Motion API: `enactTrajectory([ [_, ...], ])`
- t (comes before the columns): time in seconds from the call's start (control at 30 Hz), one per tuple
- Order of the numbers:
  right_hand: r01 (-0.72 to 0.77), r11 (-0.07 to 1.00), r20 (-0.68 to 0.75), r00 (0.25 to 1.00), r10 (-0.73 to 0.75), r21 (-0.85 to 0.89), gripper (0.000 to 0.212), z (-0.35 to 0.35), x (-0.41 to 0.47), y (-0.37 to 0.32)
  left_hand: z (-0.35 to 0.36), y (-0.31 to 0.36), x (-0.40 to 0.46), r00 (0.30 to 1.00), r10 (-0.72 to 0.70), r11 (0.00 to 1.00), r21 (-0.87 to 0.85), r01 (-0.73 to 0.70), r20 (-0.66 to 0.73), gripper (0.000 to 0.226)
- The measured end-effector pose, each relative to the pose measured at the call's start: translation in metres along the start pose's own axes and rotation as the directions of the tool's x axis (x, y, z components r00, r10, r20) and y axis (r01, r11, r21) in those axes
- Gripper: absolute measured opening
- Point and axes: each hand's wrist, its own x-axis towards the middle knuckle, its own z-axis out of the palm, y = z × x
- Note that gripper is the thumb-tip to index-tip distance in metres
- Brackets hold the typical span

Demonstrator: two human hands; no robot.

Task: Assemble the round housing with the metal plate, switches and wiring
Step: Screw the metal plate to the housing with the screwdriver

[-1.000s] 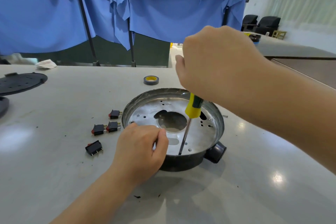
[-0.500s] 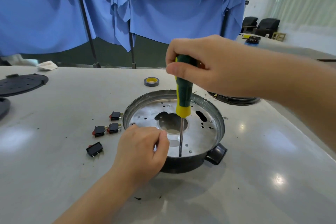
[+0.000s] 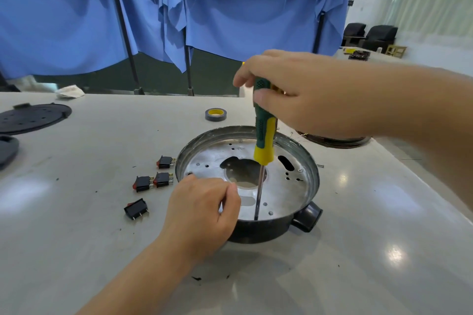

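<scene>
right hand [image 3: 302, 94] grips the green-and-yellow screwdriver [image 3: 263, 133] upright, tip on the round silver metal plate [image 3: 284, 186] inside the black round housing [image 3: 258, 233] on the counter [image 3: 76, 212]; left hand [image 3: 202, 212], fingers curled, steadies the rim. keep the shaft vertical, pressing firmly.

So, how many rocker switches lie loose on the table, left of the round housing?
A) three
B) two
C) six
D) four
D: four rocker switches lie on the table left of the round housing, one near its rim, two side by side, one nearer the camera.
</scene>
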Motion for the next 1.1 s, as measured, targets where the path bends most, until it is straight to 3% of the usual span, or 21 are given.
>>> enactTrajectory([
  [0.07,0.059,0.997,-0.029,0.998,-0.060,-0.043,0.024,-0.006,-0.001,0.004,0.000,0.000,0.000,1.000,0.000,1.000,-0.002,0.000,0.001,0.039],
  [0.17,0.054,0.947,-0.110,0.990,-0.093,-0.317,0.053,-0.010,-0.002,-0.001,0.000,0.000,0.000,1.000,0.009,1.000,0.007,-0.009,0.004,0.040],
  [0.23,0.015,0.892,-0.151,0.984,-0.093,-0.452,0.060,-0.008,-0.005,-0.009,0.001,0.000,0.000,1.000,0.018,1.000,0.015,-0.018,0.007,0.040],
  [0.3,0.031,0.890,-0.164,0.979,-0.118,-0.454,0.056,-0.005,-0.008,-0.014,0.001,0.001,0.000,1.000,0.010,1.000,0.011,-0.010,0.005,0.039],
  [0.4,0.131,0.987,-0.087,0.986,-0.140,-0.094,0.026,0.000,-0.007,-0.015,0.000,0.001,0.000,1.000,-0.003,1.000,0.013,0.002,0.006,0.039],
  [0.47,0.111,0.988,0.031,0.993,-0.115,0.111,0.034,-0.001,-0.005,-0.013,0.001,0.001,0.000,1.000,-0.004,1.000,0.010,0.004,0.012,0.039],
  [0.53,0.099,0.982,0.057,0.992,-0.109,0.162,0.031,-0.002,-0.005,-0.009,0.000,0.001,0.001,1.000,-0.002,1.000,0.004,0.002,0.011,0.039],
  [0.6,0.117,0.989,-0.002,0.993,-0.117,0.086,0.021,-0.006,-0.004,-0.004,-0.001,0.001,0.001,1.000,-0.003,1.000,0.003,0.003,0.012,0.039],
  [0.73,0.059,0.952,-0.102,0.990,-0.094,-0.301,0.055,-0.010,-0.002,-0.007,-0.001,0.001,-0.001,1.000,0.001,1.000,0.015,-0.001,0.013,0.039],
  [0.8,0.035,0.899,-0.144,0.984,-0.108,-0.436,0.059,-0.010,-0.005,-0.013,-0.001,0.002,0.000,1.000,0.001,1.000,0.019,-0.001,0.011,0.038],
  [0.87,0.043,0.891,-0.161,0.979,-0.129,-0.452,0.056,-0.006,-0.007,-0.016,-0.001,0.002,0.000,1.000,-0.003,1.000,0.018,0.002,0.015,0.039],
  [0.9,0.076,0.925,-0.135,0.982,-0.135,-0.373,0.049,-0.004,-0.008,-0.016,-0.001,0.002,0.000,1.000,-0.003,1.000,0.017,0.003,0.015,0.039],
  [1.0,0.125,0.984,0.011,0.992,-0.127,0.129,0.015,-0.003,-0.006,-0.017,-0.001,0.002,0.001,1.000,0.000,1.000,0.011,0.000,0.026,0.039],
  [1.03,0.114,0.973,0.046,0.991,-0.126,0.201,0.016,-0.003,-0.005,-0.017,-0.001,0.002,0.000,1.000,0.002,1.000,0.014,-0.002,0.029,0.039],
  [1.1,0.141,0.976,0.035,0.988,-0.149,0.166,0.013,-0.005,-0.006,-0.015,-0.001,0.002,0.001,1.000,0.001,1.000,0.020,-0.001,0.028,0.040],
])
